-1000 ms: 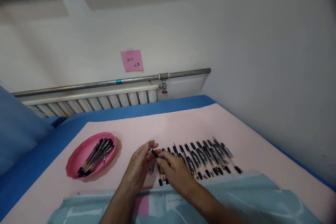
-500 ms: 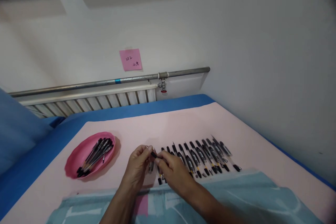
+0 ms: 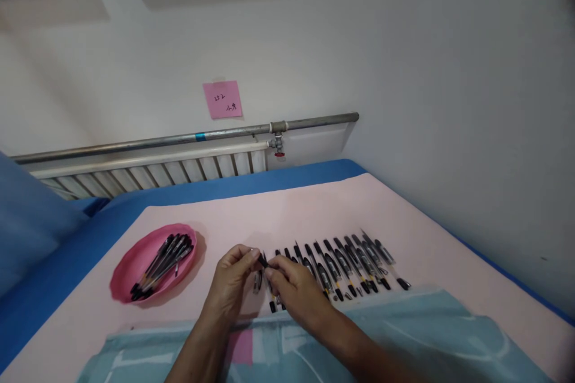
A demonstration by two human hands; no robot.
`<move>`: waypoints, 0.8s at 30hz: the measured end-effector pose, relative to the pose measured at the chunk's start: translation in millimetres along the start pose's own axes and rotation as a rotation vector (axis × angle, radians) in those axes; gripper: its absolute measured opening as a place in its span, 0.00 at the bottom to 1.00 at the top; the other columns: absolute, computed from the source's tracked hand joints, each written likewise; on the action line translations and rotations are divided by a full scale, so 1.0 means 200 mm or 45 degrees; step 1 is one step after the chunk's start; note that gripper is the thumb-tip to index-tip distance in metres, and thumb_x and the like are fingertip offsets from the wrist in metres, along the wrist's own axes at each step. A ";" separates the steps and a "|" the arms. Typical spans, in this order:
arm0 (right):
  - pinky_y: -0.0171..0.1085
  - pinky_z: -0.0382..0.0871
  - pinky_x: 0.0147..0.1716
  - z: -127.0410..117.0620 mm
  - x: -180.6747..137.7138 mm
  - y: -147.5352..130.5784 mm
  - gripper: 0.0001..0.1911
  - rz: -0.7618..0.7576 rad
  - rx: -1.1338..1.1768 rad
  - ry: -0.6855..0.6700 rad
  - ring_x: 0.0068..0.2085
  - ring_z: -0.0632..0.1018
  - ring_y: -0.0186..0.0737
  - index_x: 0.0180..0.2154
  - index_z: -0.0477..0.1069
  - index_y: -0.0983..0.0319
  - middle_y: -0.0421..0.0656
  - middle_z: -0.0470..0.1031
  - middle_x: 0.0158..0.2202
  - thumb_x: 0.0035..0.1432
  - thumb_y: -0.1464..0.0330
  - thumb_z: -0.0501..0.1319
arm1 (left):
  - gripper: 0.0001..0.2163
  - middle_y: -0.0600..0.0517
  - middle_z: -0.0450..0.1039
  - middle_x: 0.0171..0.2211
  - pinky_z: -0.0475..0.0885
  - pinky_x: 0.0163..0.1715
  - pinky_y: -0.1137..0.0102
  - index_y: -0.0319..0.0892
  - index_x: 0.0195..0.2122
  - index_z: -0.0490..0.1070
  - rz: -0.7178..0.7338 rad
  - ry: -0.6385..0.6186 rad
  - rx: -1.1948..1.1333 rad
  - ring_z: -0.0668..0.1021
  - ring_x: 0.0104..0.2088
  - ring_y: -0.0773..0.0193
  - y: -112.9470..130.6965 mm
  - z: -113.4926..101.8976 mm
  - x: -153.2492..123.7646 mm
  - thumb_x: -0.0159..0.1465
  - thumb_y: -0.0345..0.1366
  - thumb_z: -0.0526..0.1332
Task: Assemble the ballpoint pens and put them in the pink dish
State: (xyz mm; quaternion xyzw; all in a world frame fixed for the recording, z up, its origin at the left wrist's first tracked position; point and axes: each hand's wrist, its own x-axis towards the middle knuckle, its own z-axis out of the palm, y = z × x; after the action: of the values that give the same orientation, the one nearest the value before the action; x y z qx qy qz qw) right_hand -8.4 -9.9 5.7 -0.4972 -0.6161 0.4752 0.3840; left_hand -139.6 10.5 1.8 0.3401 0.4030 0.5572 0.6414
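My left hand (image 3: pixel 230 280) and my right hand (image 3: pixel 300 288) meet over the middle of the table, fingertips closed around a small black pen part (image 3: pixel 262 260). Thumb and forefinger of the left hand pinch its upper end; the right fingers grip the lower end. The fingers partly cover it, so its exact kind is unclear. Just right of the hands, pen pieces lie in slanting rows: black caps, clear barrels (image 3: pixel 323 278) and thin refills. Some of them are hidden behind my right hand.
A pink scalloped bowl (image 3: pixel 120 272) on the left holds several assembled-looking pens (image 3: pixel 164 263). Light blue patterned cloth (image 3: pixel 404 323) lies along the near edge of the pale pink table cover (image 3: pixel 215 215). A radiator (image 3: pixel 193 170) and pipe stand behind, with a wall to the right.
The hands stay together on the black pen part, with only a slight shift of the fingers. The whole view has moved very slightly; the bowl and pen rows lie as before.
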 end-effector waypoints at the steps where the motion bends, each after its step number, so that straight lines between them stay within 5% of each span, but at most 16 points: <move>1: 0.28 0.54 0.19 0.00 0.00 0.00 0.07 0.068 0.087 -0.043 0.20 0.63 0.28 0.26 0.63 0.62 0.34 0.61 0.19 0.54 0.68 0.51 | 0.09 0.56 0.68 0.18 0.63 0.24 0.76 0.38 0.20 0.69 0.008 -0.004 0.017 0.69 0.21 0.72 0.01 0.00 0.00 0.46 0.35 0.67; 6: 0.26 0.40 0.11 -0.01 -0.01 -0.04 0.07 0.450 0.649 -0.320 0.12 0.50 0.22 0.28 0.58 0.60 0.31 0.57 0.18 0.54 0.63 0.51 | 0.06 0.52 0.72 0.22 0.65 0.29 0.74 0.38 0.22 0.71 0.060 -0.075 0.026 0.71 0.25 0.69 0.04 0.01 -0.02 0.49 0.34 0.65; 9: 0.25 0.39 0.11 -0.03 0.00 -0.05 0.07 0.461 0.718 -0.312 0.12 0.50 0.21 0.28 0.58 0.60 0.30 0.58 0.18 0.53 0.63 0.53 | 0.07 0.50 0.73 0.26 0.66 0.31 0.72 0.38 0.27 0.72 0.089 -0.104 0.100 0.72 0.27 0.66 0.05 0.00 -0.02 0.52 0.37 0.63; 12: 0.25 0.40 0.10 -0.05 0.03 -0.04 0.07 0.386 0.659 -0.136 0.12 0.52 0.20 0.29 0.60 0.61 0.31 0.58 0.19 0.53 0.63 0.54 | 0.09 0.51 0.72 0.26 0.64 0.29 0.72 0.40 0.28 0.73 0.161 0.012 0.506 0.72 0.27 0.66 0.03 -0.05 0.01 0.52 0.40 0.61; 16: 0.25 0.41 0.10 -0.09 0.04 -0.03 0.08 0.333 0.684 0.007 0.12 0.52 0.20 0.30 0.62 0.61 0.31 0.59 0.19 0.52 0.63 0.54 | 0.05 0.55 0.67 0.17 0.56 0.22 0.74 0.41 0.18 0.69 0.163 0.174 1.204 0.67 0.20 0.67 -0.03 -0.13 0.06 0.46 0.34 0.64; 21: 0.25 0.44 0.10 -0.10 0.04 -0.01 0.08 0.270 0.595 -0.001 0.12 0.53 0.22 0.29 0.62 0.61 0.31 0.59 0.19 0.53 0.62 0.54 | 0.03 0.49 0.72 0.23 0.55 0.23 0.72 0.41 0.24 0.69 -0.025 0.141 1.849 0.71 0.25 0.62 -0.08 -0.13 0.09 0.46 0.30 0.60; 24: 0.26 0.46 0.11 -0.09 0.04 0.00 0.09 0.217 0.469 0.008 0.13 0.55 0.23 0.28 0.62 0.61 0.32 0.59 0.18 0.54 0.62 0.53 | 0.04 0.47 0.73 0.24 0.57 0.24 0.71 0.40 0.23 0.69 -0.120 0.067 1.963 0.72 0.26 0.61 -0.05 -0.13 0.09 0.45 0.28 0.59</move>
State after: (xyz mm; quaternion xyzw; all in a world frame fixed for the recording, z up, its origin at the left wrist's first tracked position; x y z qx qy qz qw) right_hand 6.3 2.2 9.8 -0.4704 -0.4733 0.6090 0.4288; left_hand -157.9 26.2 -21.6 0.6598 0.7064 0.0991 0.2364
